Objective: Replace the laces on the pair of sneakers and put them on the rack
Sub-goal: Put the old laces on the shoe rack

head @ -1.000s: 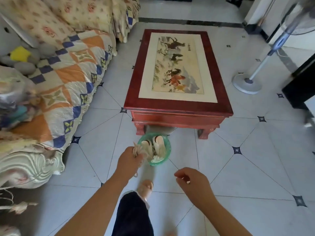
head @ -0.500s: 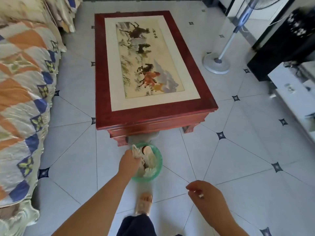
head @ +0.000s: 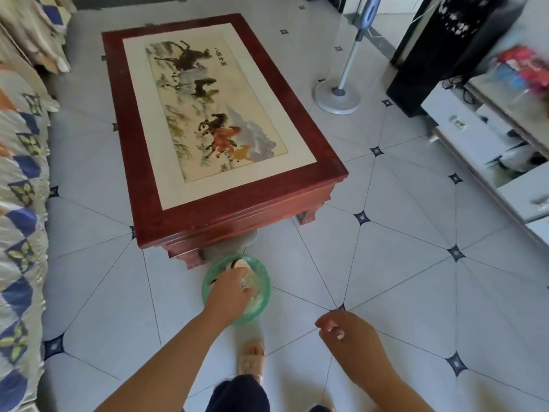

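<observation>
A green basin (head: 265, 278) stands on the tiled floor just in front of the red table's near corner. Pale sneakers (head: 241, 264) lie inside it, mostly hidden by my left hand (head: 230, 295). That hand hangs over the basin with its fingers curled round a whitish bundle that looks like laces (head: 248, 288). My right hand (head: 347, 337) is lower right, apart from the basin, its fingers loosely curled with nothing visible in them. I see no shoe rack.
A low red table (head: 237, 200) with a horse picture fills the middle. A quilted sofa (head: 20, 203) runs along the left. A standing fan's base (head: 337, 99), a black cabinet (head: 439, 55) and a white low unit (head: 475, 135) are at the right. My sandalled foot (head: 251, 361) is below the basin.
My view has swung right and closer to the table. My left hand has shifted from the basin's left rim to over its middle, covering most of the sneakers. My right hand stays low and idle.
</observation>
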`<action>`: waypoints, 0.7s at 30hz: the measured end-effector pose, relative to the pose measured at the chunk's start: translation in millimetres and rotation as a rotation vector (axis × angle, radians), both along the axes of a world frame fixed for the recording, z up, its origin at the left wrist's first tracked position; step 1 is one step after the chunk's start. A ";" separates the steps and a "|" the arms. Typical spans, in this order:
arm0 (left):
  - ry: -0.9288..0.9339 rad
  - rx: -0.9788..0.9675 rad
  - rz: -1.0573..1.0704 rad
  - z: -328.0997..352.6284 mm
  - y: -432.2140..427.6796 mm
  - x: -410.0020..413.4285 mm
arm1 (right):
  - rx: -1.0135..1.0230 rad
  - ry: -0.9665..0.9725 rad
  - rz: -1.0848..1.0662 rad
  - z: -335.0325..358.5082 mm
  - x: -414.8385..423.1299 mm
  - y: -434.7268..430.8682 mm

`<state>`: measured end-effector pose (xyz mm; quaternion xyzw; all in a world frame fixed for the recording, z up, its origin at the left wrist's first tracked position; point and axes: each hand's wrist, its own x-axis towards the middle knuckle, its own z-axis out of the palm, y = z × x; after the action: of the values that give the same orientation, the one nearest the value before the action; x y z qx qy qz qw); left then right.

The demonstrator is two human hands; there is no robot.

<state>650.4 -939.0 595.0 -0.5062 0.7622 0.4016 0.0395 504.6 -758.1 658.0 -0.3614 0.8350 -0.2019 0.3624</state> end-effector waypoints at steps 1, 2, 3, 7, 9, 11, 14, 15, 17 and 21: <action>0.000 -0.034 -0.051 4.3 1.4 -6.1 | -0.003 0.002 -0.014 1.7 -0.6 2.2; 0.010 -0.068 -0.101 9.0 3.4 -12.9 | -0.007 0.004 -0.033 3.3 -1.7 5.4; 0.026 -0.100 -0.156 13.7 5.8 -20.0 | -0.011 0.006 -0.057 4.9 -3.2 10.0; 0.056 -0.183 -0.422 35.2 21.6 -50.2 | -0.034 0.029 -0.211 9.4 -9.9 40.5; 0.052 -0.206 -0.548 45.1 35.4 -68.2 | -0.023 0.056 -0.290 11.7 -12.4 63.4; 0.051 -0.243 -0.658 54.2 55.0 -88.7 | -0.013 0.076 -0.383 14.3 -15.0 90.5; 0.070 -0.278 -0.813 66.4 98.6 -116.0 | -0.031 0.102 -0.560 19.3 -14.2 139.7; 0.096 -0.278 -0.862 69.9 116.0 -123.4 | -0.031 0.107 -0.620 21.5 -12.4 158.1; 0.158 -0.269 -0.961 77.0 154.4 -136.9 | -0.038 0.107 -0.735 25.5 -7.6 198.8; 0.234 -0.240 -1.171 94.3 250.7 -158.9 | -0.060 0.151 -0.964 36.0 13.6 299.6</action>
<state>491.5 -688.3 689.4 0.0436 0.9531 0.2774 0.1127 518.3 -458.5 694.0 0.0427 0.9250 -0.3440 0.1556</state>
